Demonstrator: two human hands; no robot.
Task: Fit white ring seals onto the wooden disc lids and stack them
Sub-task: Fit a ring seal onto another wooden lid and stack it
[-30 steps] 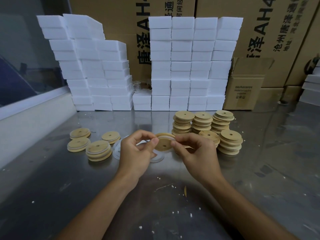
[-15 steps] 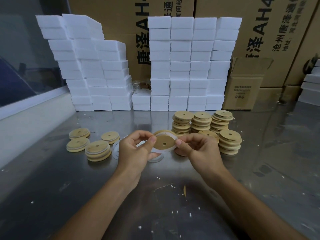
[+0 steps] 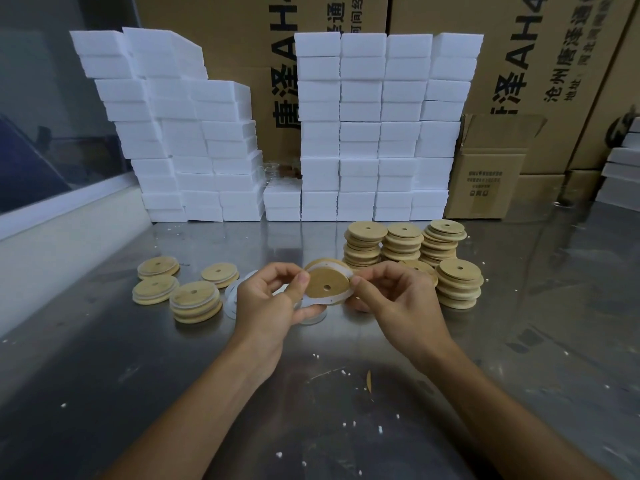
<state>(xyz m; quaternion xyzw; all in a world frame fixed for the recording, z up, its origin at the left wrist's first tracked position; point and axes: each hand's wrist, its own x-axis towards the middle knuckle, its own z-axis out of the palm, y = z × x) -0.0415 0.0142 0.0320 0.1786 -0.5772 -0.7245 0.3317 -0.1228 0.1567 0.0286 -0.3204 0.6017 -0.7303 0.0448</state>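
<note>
White foam blocks point(image 3: 377, 126) stand stacked against printed cardboard cartons point(image 3: 540, 64). A small open box point(image 3: 485, 178) sits beside them on the steel table point(image 3: 104, 358), amid white crumbs point(image 3: 341, 373).

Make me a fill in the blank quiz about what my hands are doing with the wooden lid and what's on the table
1. Both hands hold one wooden lid with a white ____ around its edge.
2. The left hand and right hand hold the lid ____ the metal table.
3. The tall stacks of lids stand on the person's ____ side.
4. Behind the lids stand stacked white ____ blocks.

Missing words: ring seal; above; right; foam
</note>
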